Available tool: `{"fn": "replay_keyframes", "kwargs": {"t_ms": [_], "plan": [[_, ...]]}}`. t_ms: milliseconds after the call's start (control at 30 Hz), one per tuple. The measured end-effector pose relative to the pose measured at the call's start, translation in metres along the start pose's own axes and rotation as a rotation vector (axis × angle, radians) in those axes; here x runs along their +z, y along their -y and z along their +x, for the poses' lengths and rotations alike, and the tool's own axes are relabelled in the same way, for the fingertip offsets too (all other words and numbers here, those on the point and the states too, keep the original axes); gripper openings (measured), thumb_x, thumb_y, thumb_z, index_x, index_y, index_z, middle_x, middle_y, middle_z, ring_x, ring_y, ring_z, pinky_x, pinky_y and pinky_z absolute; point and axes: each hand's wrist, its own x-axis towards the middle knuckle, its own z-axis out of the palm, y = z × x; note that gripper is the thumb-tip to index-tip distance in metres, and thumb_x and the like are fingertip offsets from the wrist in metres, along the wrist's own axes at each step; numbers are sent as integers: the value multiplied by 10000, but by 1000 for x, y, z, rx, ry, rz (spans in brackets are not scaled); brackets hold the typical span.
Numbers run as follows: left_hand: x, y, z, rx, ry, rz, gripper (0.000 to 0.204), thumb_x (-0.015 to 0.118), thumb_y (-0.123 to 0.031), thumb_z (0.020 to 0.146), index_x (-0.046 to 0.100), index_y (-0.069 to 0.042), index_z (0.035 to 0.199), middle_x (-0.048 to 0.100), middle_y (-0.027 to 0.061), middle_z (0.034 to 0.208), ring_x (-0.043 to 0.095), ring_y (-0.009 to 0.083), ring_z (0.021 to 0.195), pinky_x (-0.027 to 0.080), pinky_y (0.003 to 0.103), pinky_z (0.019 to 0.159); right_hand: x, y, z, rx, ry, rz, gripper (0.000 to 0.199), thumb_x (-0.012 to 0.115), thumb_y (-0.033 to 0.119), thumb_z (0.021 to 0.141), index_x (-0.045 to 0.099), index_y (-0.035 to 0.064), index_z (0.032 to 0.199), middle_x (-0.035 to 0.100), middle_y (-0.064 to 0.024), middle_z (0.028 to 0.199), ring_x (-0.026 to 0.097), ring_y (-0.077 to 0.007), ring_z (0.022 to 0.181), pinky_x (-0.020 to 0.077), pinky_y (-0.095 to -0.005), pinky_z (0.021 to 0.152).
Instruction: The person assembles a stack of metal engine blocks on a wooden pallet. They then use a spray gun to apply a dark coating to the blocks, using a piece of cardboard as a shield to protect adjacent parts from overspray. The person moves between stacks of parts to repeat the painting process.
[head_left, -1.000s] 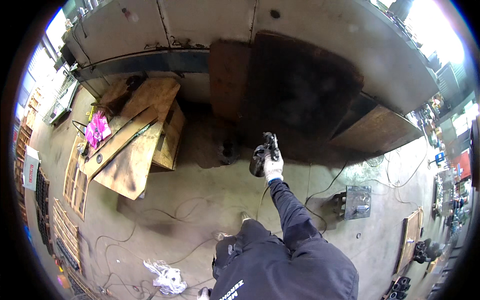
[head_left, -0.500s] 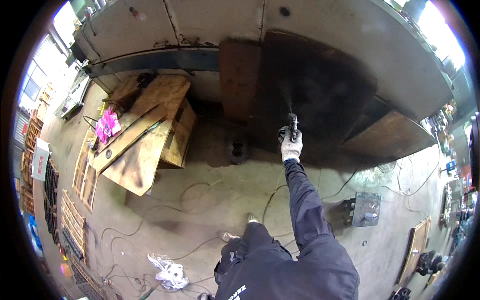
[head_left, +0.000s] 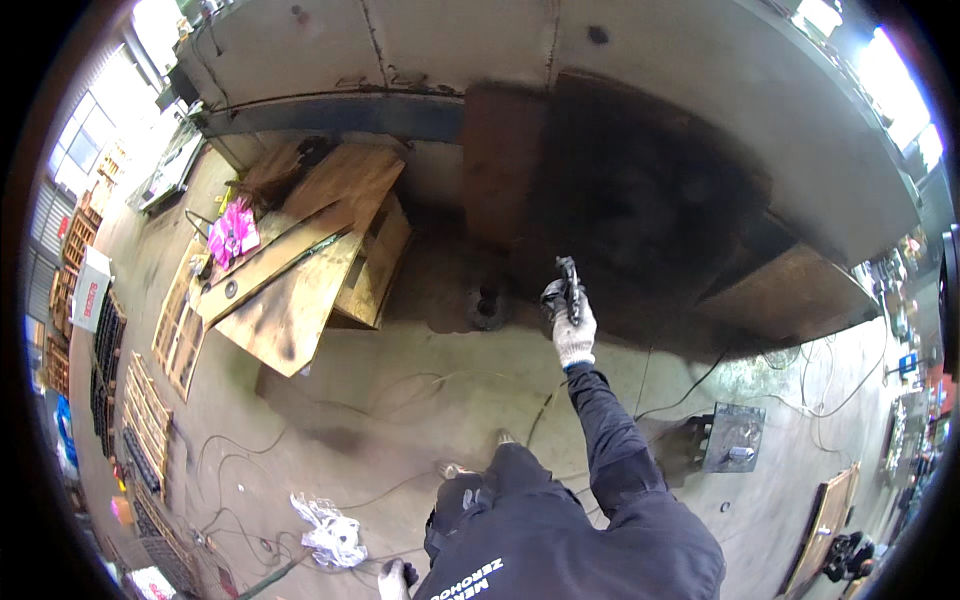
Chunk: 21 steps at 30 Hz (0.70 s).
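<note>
My right hand (head_left: 572, 330), in a pale glove with dark, stained fingers, is wrapped round a spray gun (head_left: 569, 282). The gun points away from me, just in front of a large board (head_left: 640, 170) coated black and leaning on a pale wall-like structure. A narrower brown panel (head_left: 492, 160) adjoins the board's left side. Low at the bottom edge, partly cut off beside my dark jacket, is my gloved left hand (head_left: 396, 577); its fingers are too hidden to read. A dark round object (head_left: 487, 305) sits on the floor left of the gun.
At the left stands a wooden box-like table (head_left: 290, 300) bearing planks and a pink bag (head_left: 233, 232). Hoses (head_left: 390, 490) snake over the floor near white crumpled plastic (head_left: 333, 532). To the right are a dark metal block (head_left: 735, 438) and a brown board (head_left: 790, 295).
My right hand and the gun have come lower, back from the board. Fine mist at the nozzle earlier no longer shows. More of my left hand shows at the bottom edge.
</note>
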Motion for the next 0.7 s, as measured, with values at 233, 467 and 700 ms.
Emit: {"fn": "replay_keyframes", "kwargs": {"t_ms": [233,467,700], "plan": [[62,-58,10,-225,-75,-491,286,601,-178,969,552,15,1174,654,120,825,624,196,624,564,347,554,16,12,-67,77,120,-191,189,551,-3,961,593,-56,1137,634,-183,1135,611,-279,1033,521,-395,939],[35,-11,-1,-208,-137,-633,280,613,-152,946,581,40,1148,640,100,873,636,178,694,573,323,628,98,68,-151,-165,439,-774,286,582,-22,869,656,27,1141,681,-52,1095,605,-149,1019,459,-297,954],[12,65,-29,-415,-154,-540,323,586,-212,970,602,21,1194,678,98,968,653,182,812,575,336,711,99,23,-189,15,650,-540,323,560,23,956,604,-22,1273,652,-64,1174,582,-154,1032,456,-311,932]]}}
